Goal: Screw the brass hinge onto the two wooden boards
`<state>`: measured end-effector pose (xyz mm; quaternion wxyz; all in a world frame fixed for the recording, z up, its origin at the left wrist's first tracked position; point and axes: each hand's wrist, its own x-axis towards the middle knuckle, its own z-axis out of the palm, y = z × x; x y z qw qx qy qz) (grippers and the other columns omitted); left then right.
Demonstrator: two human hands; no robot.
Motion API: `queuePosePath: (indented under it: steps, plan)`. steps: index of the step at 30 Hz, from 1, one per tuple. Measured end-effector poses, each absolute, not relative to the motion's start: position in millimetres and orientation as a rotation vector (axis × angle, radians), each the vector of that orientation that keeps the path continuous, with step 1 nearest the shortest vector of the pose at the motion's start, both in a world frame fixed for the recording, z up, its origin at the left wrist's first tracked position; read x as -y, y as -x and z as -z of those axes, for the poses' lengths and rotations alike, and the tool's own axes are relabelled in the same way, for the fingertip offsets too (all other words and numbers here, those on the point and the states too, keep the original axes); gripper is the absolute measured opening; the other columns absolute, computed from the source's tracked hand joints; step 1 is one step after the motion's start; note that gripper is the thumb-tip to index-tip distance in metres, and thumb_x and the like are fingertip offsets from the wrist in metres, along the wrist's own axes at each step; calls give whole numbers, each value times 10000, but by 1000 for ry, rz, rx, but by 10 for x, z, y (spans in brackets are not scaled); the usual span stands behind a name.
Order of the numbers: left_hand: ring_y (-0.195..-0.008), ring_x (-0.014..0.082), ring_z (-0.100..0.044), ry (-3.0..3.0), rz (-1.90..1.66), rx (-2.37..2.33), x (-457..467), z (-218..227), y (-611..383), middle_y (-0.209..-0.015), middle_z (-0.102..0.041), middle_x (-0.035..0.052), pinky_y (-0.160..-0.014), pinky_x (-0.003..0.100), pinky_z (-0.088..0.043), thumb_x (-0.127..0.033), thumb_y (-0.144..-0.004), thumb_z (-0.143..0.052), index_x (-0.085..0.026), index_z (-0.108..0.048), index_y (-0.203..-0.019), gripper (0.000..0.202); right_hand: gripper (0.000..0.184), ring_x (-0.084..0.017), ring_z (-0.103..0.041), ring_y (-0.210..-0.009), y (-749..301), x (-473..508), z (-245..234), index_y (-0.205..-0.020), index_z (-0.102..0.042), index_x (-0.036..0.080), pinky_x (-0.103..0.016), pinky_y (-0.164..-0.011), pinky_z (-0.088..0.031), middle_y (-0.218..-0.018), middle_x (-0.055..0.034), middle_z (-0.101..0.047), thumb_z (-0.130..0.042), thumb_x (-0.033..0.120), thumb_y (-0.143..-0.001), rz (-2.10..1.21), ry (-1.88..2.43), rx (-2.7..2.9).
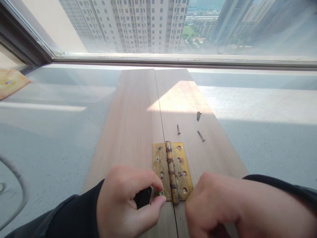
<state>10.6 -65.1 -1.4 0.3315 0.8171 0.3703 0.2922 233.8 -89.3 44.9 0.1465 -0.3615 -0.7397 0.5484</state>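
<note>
A rusty brass hinge (172,170) lies across the seam of two pale wooden boards (133,122). Its left leaf has screws in it; the right leaf shows several open holes. My left hand (126,201) is closed around a black handle (143,197), thumb and forefinger pinched at the screw (161,193) in the hinge's lower left corner. My right hand (230,208) is curled into a fist just right of the hinge's lower edge; whether it holds anything is hidden. Three loose screws (198,115) lie on the right board beyond the hinge.
The boards rest on a grey stone sill (49,132) below a large window (173,29) with high-rise buildings outside. A yellow-orange card (10,82) lies at far left. A grey curved cable (17,181) runs along the left edge.
</note>
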Motion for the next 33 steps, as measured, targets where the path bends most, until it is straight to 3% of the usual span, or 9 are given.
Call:
queuePosePath:
  steps: [2, 4, 5, 7, 12, 22, 33]
  plan:
    - [-472, 69, -612, -2131, -734, -974, 645, 5, -93, -643, -724, -72, -476, 152, -456, -165, -727, -618, -239, -670, -730, 90, 350, -88, -407, -488, -2589, 612, -440, -640, -533, 198, -245, -450, -292, -550, 19, -460, -527, 396, -929, -1278, 1351, 2102]
    - [-509, 90, -629, -2146, -712, -993, 637, -16, -81, -635, -715, -56, -461, 170, -439, -178, -727, -624, -231, -668, -734, 69, 330, -103, -363, -422, -2815, 372, -352, -626, -511, 220, -272, -418, -239, -489, 9, -473, -594, 452, -845, -572, 1831, 2116]
    - [-516, 98, -627, -2157, -699, -994, 633, -28, -75, -618, -702, -47, -446, 177, -421, -189, -733, -624, -224, -663, -728, 53, 321, -125, -418, -431, -2903, 288, -293, -665, -548, 220, -281, -426, -279, -518, -11, -533, -647, 503, -780, -401, 1968, 2114]
    - [-486, 91, -579, -2186, -686, -975, 624, -43, -62, -561, -652, -37, -423, 181, -386, -203, -767, -598, -205, -640, -686, 92, 299, -162, -508, -483, -3015, 202, -185, -691, -572, 222, -307, -473, -355, -576, -36, -598, -613, 500, -794, -284, 2073, 2143]
    - [-411, 51, -392, -2221, -724, -958, 594, -38, -50, -458, -443, -60, -413, 150, -345, -189, -811, -510, -182, -528, -563, 248, 261, -151, -488, -467, -2968, 255, -152, -674, -569, 219, -309, -475, -348, -565, -41, -602, -499, 403, -844, -173, 2008, 2299]
    - [-417, 43, -406, -2193, -743, -955, 586, -37, -51, -462, -477, -67, -426, 127, -335, -196, -804, -535, -190, -545, -575, 229, 224, -105, -532, -493, -2590, 376, -167, -833, -626, 188, -250, -463, -433, -595, 3, -594, -519, 373, -900, -745, 1488, 1983]
    - [-430, 41, -379, -2117, -770, -938, 603, 8, -46, -484, -460, -79, -433, 129, -317, -173, -790, -563, -198, -544, -609, 184, 168, -60, -442, -502, -2567, 366, -16, -883, -685, 177, -224, -471, -371, -677, 9, -574, -602, 322, -891, -571, 1351, 2099]
